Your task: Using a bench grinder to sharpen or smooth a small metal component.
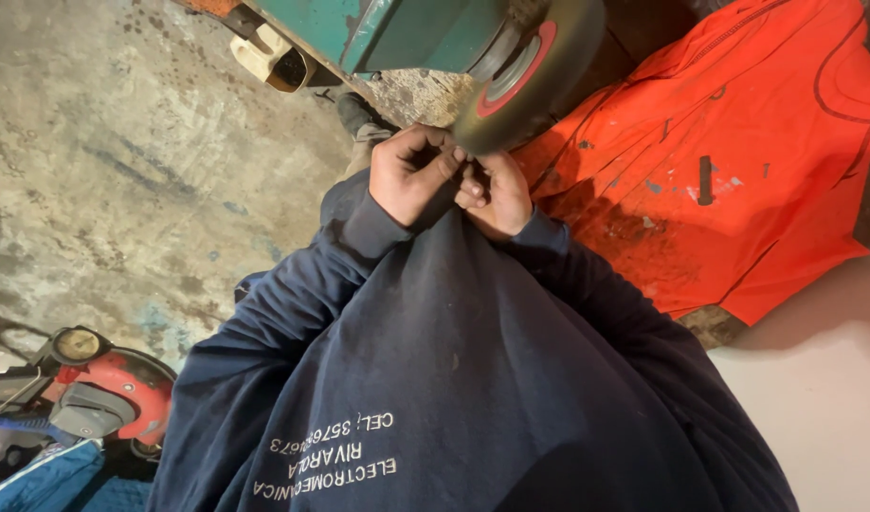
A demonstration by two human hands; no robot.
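I see left hand and right hand clenched together just below grinding wheel; held item hidden, cannot tell. Orange cloth right of wheel.

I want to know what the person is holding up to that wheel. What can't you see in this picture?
Head view only:
- Whatever sits between the left hand and right hand: curled fingers hide it.
- The wheel on the green machine: its top is cut off by the frame edge.
- The red tool at lower left: partly cut off, partly behind the dark blue sleeve.
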